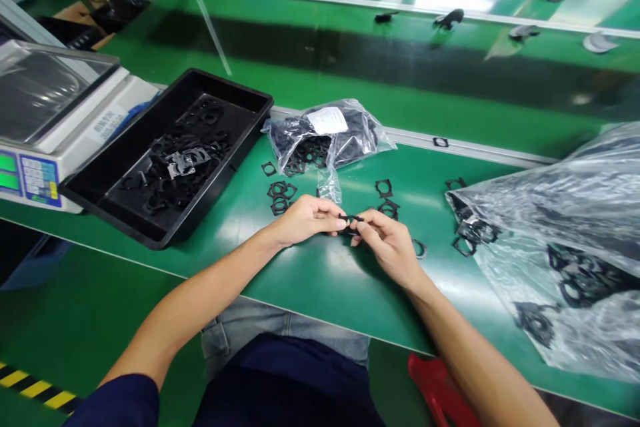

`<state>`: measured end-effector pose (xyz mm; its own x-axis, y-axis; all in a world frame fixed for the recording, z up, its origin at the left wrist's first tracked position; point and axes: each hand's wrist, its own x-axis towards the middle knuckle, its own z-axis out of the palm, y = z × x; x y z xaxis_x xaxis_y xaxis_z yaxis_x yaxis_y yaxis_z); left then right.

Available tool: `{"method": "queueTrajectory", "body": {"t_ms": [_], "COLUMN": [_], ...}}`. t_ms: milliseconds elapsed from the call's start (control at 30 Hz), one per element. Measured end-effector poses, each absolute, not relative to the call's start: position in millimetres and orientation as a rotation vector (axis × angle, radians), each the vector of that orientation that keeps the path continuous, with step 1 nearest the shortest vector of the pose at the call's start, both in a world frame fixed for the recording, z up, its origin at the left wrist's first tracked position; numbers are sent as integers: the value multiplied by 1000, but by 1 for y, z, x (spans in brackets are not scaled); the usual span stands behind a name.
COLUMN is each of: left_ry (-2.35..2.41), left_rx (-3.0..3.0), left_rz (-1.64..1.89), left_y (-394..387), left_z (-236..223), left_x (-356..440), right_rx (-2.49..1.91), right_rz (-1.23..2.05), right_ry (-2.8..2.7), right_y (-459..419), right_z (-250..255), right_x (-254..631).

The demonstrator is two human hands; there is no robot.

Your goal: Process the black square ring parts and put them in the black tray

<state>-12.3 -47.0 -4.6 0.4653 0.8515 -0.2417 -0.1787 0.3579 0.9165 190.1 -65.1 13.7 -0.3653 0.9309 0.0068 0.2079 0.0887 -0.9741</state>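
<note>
Above the green table, my left hand (pixel 311 219) and my right hand (pixel 384 239) come together and pinch a small black plastic ring part (pixel 351 219) between their fingertips. The fingers cover much of it, so I cannot tell whether it is one piece or two. Several loose black rings (pixel 279 197) lie just beyond my left hand. More black rings (pixel 387 208) are beyond my right hand, and one ring (pixel 420 249) lies right beside it.
A black tray (pixel 200 230) of dark parts stands left, against a weighing scale (pixel 37 173). A clear bag (pixel 350 130) of black rings lies ahead. Large plastic bags (pixel 575 207) spill parts at the right. Beyond the metal rail is a green belt (pixel 300 87) carrying scattered parts.
</note>
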Motion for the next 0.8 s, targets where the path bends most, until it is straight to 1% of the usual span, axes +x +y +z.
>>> {"method": "queueTrajectory", "body": {"t_ms": [233, 433, 500, 633, 800], "left_ry": [724, 508, 523, 704, 845], "left_rx": [1003, 961, 948, 911, 993], "left_rz": [644, 656, 694, 852, 988], "left_y": [-45, -51, -53, -54, -53], "left_z": [3, 13, 12, 5, 2], "left_x": [-18, -15, -13, -8, -3], "right_rx": [-1111, -949, -953, -1054, -1094], "right_rz": [1452, 1810, 1810, 1678, 1669], "right_ry": [-1557, -1312, -1270, -1190, -1166], "right_y": [-65, -67, -66, -64, -63], "right_z": [17, 23, 24, 23, 18], "right_x": [186, 182, 183, 186, 186]}}
